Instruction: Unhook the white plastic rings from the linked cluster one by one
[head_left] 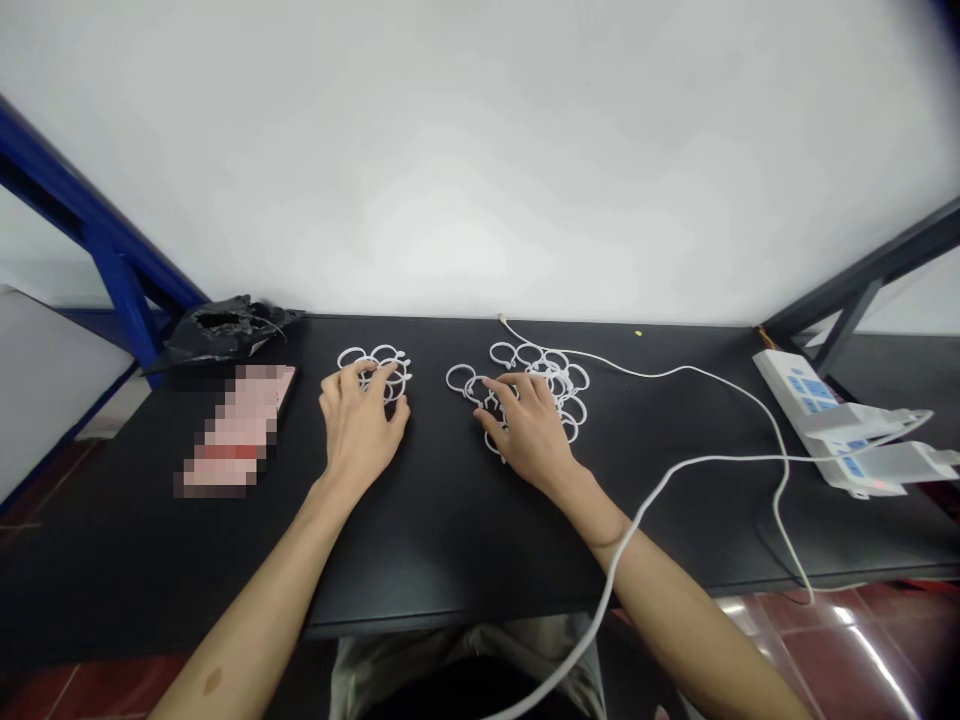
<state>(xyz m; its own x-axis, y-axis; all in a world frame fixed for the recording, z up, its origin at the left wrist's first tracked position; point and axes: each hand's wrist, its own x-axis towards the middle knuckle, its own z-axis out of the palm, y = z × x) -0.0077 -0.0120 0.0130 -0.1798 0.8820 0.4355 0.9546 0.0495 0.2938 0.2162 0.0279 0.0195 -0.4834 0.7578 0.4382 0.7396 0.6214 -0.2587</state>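
On a black table lie two groups of white plastic rings with small knobbed ends, like curtain rings. My left hand rests over the smaller group of rings with its fingers apart and curved, fingertips among them. To the right, my right hand lies over the larger heap of rings, thumb and fingers spread. A ring sits at the heap's left edge, beside the right fingertips. Both palms hide some of the rings.
A pink box-like item, partly pixelated, lies at left, with a crumpled black plastic bag behind it. A white power strip with plugged-in chargers stands at right. A white cable crosses in front of my right forearm. A wall closes the back.
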